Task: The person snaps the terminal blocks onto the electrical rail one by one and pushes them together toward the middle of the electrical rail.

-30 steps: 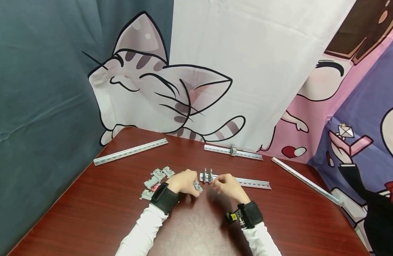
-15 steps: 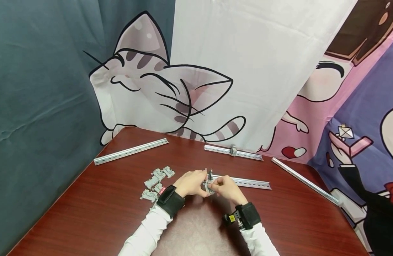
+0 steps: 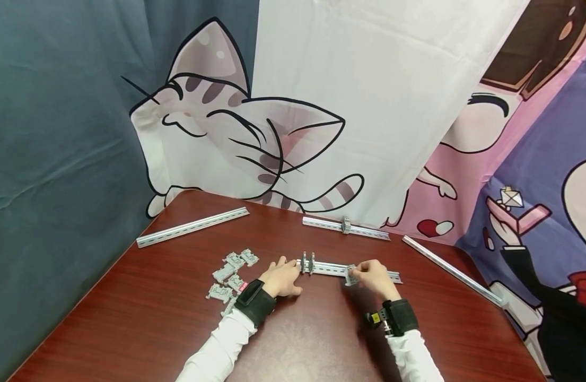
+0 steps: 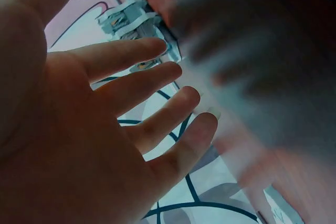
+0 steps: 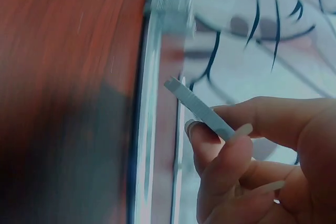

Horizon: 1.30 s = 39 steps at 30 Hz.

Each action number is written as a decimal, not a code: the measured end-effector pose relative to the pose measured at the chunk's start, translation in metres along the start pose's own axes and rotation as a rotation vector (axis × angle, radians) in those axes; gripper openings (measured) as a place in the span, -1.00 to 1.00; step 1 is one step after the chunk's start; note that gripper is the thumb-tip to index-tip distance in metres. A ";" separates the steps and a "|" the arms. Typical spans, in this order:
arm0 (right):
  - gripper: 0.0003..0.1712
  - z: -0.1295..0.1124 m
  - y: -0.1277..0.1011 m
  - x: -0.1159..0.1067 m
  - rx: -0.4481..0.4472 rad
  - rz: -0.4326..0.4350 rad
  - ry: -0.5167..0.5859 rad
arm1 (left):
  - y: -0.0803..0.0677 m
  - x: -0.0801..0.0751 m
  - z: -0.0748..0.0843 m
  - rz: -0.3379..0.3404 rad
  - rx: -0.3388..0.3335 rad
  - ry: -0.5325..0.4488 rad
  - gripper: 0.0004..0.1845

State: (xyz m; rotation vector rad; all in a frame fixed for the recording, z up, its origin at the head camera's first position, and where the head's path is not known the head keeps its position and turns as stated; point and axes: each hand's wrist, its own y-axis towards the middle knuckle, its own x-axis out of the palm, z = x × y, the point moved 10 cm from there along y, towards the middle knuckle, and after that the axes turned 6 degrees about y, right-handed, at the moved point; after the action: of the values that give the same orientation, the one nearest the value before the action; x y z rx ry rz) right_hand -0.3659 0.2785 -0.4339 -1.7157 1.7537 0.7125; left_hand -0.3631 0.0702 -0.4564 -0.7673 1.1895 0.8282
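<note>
A metal rail [image 3: 369, 272] lies across the middle of the brown table [image 3: 154, 313], with two grey clips [image 3: 307, 263] standing on its left end. My left hand [image 3: 283, 277] rests flat at that left end, its fingers [image 4: 136, 56] straight and holding nothing. My right hand [image 3: 373, 277] is over the rail's middle and pinches a grey clip [image 3: 351, 275] between thumb and fingers. In the right wrist view the clip [image 5: 200, 109] shows as a thin grey slab beside the rail [image 5: 144, 129].
Several loose grey clips [image 3: 229, 273] lie left of my left wrist. A second rail [image 3: 192, 227] lies at the back left, a third rail [image 3: 345, 228] with one clip at the back, a fourth rail [image 3: 450, 270] along the right edge. Printed curtains hang behind.
My left hand carried a clip to the right hand and let it go. My right hand took the clip and moved right along the rail. The left hand now rests flat by the rail's end.
</note>
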 end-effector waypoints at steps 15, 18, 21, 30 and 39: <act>-0.78 0.048 0.017 -0.033 0.050 0.054 -0.147 | -0.003 0.016 -0.002 -0.028 -0.011 0.026 -0.32; -0.79 0.050 0.020 -0.034 0.055 0.078 -0.171 | -0.004 0.016 0.000 -0.035 -0.011 0.028 -0.31; -0.81 0.052 0.021 -0.034 0.061 0.102 -0.200 | -0.005 0.017 0.002 -0.041 -0.012 0.027 -0.31; -0.82 0.054 0.023 -0.036 0.091 0.123 -0.256 | -0.004 0.018 0.008 -0.047 -0.011 0.030 -0.30; -0.84 0.045 0.029 -0.044 0.087 0.128 -0.293 | 0.002 0.010 0.008 -0.038 -0.014 0.030 -0.29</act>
State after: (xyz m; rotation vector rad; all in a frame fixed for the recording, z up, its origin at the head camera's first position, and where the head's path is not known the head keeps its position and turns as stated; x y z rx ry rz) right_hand -0.3925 0.3420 -0.4341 -1.3737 1.6720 0.8813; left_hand -0.3596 0.0799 -0.4651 -0.8145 1.1935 0.7967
